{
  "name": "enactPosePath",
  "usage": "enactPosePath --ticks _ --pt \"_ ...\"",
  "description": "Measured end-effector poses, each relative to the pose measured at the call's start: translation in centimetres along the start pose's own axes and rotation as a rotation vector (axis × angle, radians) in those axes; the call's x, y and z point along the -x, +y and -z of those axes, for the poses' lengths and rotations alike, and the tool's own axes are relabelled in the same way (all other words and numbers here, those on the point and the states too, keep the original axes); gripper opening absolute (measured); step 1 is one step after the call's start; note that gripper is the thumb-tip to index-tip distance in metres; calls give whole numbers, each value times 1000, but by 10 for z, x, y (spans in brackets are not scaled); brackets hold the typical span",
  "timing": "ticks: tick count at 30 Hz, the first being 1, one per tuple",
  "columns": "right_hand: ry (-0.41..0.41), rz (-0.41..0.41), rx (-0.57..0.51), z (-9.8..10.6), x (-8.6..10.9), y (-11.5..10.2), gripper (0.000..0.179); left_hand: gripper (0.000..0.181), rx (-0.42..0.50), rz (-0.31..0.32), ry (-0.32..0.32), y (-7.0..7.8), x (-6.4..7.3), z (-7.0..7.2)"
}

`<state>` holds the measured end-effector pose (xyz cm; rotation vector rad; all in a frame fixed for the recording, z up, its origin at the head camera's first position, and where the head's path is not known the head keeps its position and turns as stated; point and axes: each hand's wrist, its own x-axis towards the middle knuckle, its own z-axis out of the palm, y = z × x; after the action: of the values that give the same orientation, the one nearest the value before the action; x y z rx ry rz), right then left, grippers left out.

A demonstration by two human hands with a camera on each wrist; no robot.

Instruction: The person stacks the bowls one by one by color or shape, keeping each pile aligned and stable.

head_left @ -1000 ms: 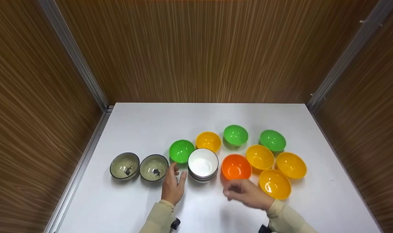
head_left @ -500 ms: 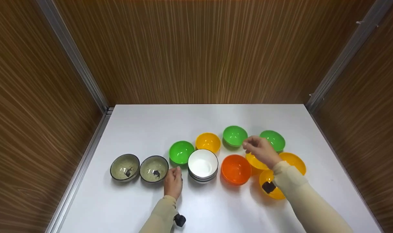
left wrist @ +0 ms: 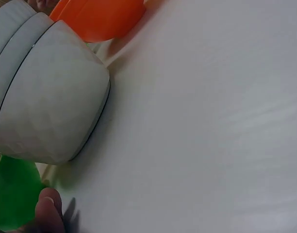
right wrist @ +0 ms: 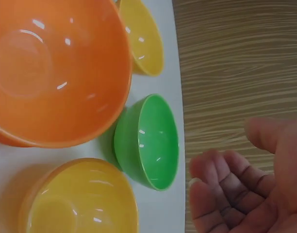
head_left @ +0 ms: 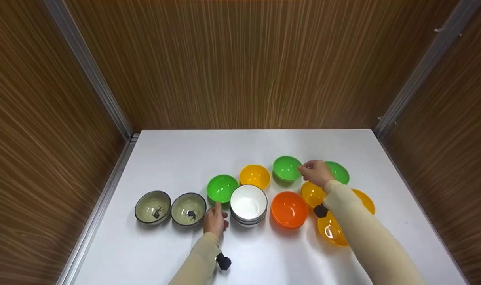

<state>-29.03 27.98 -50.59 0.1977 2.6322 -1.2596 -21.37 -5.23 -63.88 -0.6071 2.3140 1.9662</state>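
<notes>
We're seeing one glossy green bowl sitting upright, mouth up, on the white tbl., beyond the orange bowl, w/ the R hand hovering by its R rim, contact unclear. We're also noting a 2nd green bowl, same shape, standing upright just beside the white bowl stack, w/ the L hand resting just in front, index finger pointing at its near rim, contact likewise unclear.

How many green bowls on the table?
3. Left green bowl: beyond the left hand, left of the white bowl stack. Middle green bowl: left of the right hand. Right green bowl: right of that hand, which partly covers it. Any nested underneath would be hidden.
</notes>
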Motion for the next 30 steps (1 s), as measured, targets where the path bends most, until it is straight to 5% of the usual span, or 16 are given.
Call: enactPosePath --ticks 6,11,21,30 --pt "-13 -45 118 -6 -6 1 52 49 -3 10 7 3 -1 -6" --pt "-16 -103 155 -8 -12 4 60 45 -97 -32 53 6 -4 -10" --pt "-76 -185 102 -11 -19 13 74 46 -101 -57 95 0 -2 -8" --pt "-105 -197 49 -21 -21 25 65 53 -83 -60 94 -5 5 -5"
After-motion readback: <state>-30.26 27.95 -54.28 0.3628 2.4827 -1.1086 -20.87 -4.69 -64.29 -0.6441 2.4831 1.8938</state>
